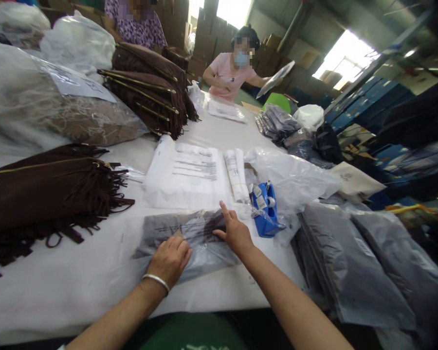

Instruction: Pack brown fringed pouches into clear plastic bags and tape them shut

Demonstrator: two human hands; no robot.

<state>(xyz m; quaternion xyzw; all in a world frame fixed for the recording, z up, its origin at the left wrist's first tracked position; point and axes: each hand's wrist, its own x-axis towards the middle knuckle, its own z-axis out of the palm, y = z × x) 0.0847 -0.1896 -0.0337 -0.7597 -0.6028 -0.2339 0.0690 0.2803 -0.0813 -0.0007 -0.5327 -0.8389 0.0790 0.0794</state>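
Fingers of our left hand (pixel 170 260) curl and press flat on the clear polybag (pixel 190 243) holding a dark garment, lying on the white table (pixel 76 287); our right hand (pixel 234 233) spreads flat on its top edge, beside the blue tape dispenser (pixel 264 210).

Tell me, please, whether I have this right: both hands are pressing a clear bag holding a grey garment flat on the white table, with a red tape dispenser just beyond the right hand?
Not quite: the tape dispenser is blue, not red, as the head view shows. The rest holds: the left hand and right hand press the clear bag with its grey garment on the white table.
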